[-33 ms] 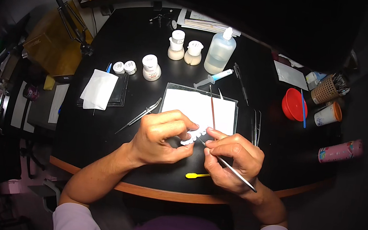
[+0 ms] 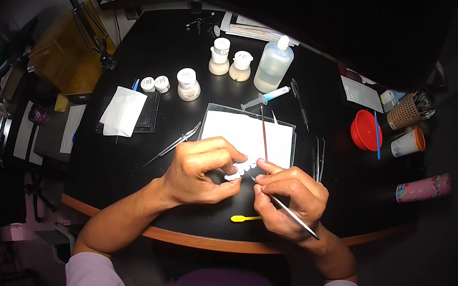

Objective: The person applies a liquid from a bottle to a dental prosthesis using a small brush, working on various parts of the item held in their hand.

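My left hand (image 2: 203, 165) pinches a white dental arch (image 2: 241, 169), a curved row of tooth shapes, between thumb and fingers. Part of it is hidden behind the fingertips. In my right hand (image 2: 293, 201) is a slim pen-like tool (image 2: 297, 217) with a pale handle, dark at its rear end. Its fine dark tip points at the arch; whether they touch I cannot tell. The right fingertips are close by the arch's right end. Just beyond both hands lies a white sheet on a dark-edged tray (image 2: 295, 130), with a brown-handled brush (image 2: 265, 133) across it.
Small white-capped jars (image 2: 188, 85), a clear squeeze bottle (image 2: 274, 65) and a syringe (image 2: 265, 98) stand or lie farther back. Tweezers (image 2: 174, 143) lie left of the tray. A yellow-ended stick (image 2: 242, 218) is near the front edge. At right are a red bowl (image 2: 365, 130) and a pink bottle (image 2: 424, 188).
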Demonstrator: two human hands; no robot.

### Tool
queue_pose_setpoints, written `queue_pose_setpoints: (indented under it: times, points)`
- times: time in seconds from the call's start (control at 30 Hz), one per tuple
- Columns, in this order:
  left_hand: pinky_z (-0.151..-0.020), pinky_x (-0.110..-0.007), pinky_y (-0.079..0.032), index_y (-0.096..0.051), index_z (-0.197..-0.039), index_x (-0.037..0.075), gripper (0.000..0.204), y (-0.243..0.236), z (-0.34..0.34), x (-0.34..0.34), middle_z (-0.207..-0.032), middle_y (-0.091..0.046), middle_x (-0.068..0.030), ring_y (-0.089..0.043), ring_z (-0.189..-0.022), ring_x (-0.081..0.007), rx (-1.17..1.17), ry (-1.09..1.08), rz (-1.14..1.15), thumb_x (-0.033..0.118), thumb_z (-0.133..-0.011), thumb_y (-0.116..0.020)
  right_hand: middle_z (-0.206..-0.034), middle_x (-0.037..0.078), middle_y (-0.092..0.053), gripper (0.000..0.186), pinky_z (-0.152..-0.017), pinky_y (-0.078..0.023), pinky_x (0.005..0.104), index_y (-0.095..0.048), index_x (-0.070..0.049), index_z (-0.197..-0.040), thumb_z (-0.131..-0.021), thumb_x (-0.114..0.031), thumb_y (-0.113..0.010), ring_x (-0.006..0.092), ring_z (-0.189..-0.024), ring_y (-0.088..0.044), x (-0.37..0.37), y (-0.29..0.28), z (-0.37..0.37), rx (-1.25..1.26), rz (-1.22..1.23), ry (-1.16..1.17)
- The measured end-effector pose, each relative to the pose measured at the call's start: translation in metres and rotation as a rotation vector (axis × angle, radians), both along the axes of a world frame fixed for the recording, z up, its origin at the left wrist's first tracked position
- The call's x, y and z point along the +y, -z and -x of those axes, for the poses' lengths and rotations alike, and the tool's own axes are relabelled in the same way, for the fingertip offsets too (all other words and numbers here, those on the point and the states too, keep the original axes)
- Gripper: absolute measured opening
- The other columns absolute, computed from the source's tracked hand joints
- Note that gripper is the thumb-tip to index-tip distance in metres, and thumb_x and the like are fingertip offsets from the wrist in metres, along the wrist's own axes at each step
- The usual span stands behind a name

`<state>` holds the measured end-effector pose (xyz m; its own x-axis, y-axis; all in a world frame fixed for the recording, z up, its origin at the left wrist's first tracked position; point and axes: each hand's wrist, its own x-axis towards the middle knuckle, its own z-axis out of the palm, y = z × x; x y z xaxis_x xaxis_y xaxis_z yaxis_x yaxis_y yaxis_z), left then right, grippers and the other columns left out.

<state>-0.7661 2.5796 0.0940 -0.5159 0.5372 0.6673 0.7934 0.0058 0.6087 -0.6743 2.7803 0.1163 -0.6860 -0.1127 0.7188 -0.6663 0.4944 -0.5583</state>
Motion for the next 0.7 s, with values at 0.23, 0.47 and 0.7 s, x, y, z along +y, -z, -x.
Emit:
queue_pose_setpoints:
  times: [0.23,0.47,0.7]
  points:
    - [-0.063,-0.028,-0.057,-0.063,-0.072,0.003,0.021,-0.0031,-0.0012,0.002,-0.087,-0.076,-0.013,-0.076,-0.076,-0.0209,-0.068,0.002,-0.035,0.003,-0.066,-0.082,-0.081,0.012,-0.073,0.015,-0.081,-0.066,0.0356,-0.067,-0.001,-0.084,-0.073,0.008,-0.074,0.0289,-0.088,-0.078,0.0004,0.0003,0.0,-0.001,0.01,-0.009]
    - [-0.064,-0.028,-0.057,-0.064,-0.072,0.001,0.019,-0.0018,0.0002,0.0031,-0.083,-0.075,-0.0136,-0.077,-0.078,-0.0213,-0.147,0.028,-0.071,0.004,-0.067,-0.082,-0.081,0.012,-0.072,0.016,-0.084,-0.066,0.0389,-0.066,0.0,-0.083,-0.073,0.009,-0.074,0.0278,-0.085,-0.078,0.0007,-0.0007,-0.0012,-0.004,0.01,-0.02]
    - [-0.064,-0.028,-0.057,-0.064,-0.072,0.001,0.019,-0.0009,-0.0008,0.0024,-0.081,-0.076,-0.0137,-0.077,-0.077,-0.0208,-0.206,0.023,-0.082,0.004,-0.068,-0.082,-0.08,0.014,-0.07,0.019,-0.089,-0.065,0.0459,-0.064,0.002,-0.084,-0.072,0.012,-0.073,0.0244,-0.079,-0.075,0.0006,-0.0022,-0.001,0.005,0.0,-0.052]
